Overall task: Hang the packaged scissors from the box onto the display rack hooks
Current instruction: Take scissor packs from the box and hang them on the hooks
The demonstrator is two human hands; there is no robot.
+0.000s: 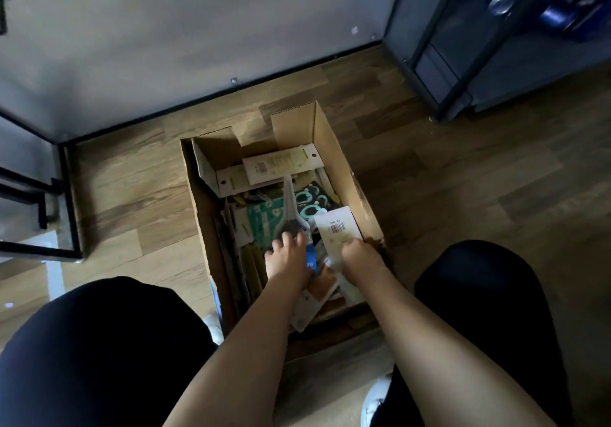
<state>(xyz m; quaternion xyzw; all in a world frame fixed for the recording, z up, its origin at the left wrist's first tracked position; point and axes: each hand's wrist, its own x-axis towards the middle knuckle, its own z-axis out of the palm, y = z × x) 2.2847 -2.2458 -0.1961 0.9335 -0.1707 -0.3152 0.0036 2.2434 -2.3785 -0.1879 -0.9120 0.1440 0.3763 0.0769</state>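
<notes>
Both hands reach into the cardboard box [334, 148] on the floor. Left hand [287, 254] grips a clear scissors pack [291, 205]; right hand [358, 256] pinches a barcoded card [337, 228]. Risk: overlapping packs may snag and spill on lifting.

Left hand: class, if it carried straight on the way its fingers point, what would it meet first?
Probably the scissors pack with grey handles: the left hand already reaches its near end, fingers pointing up the box. Depth is unclear.
</notes>
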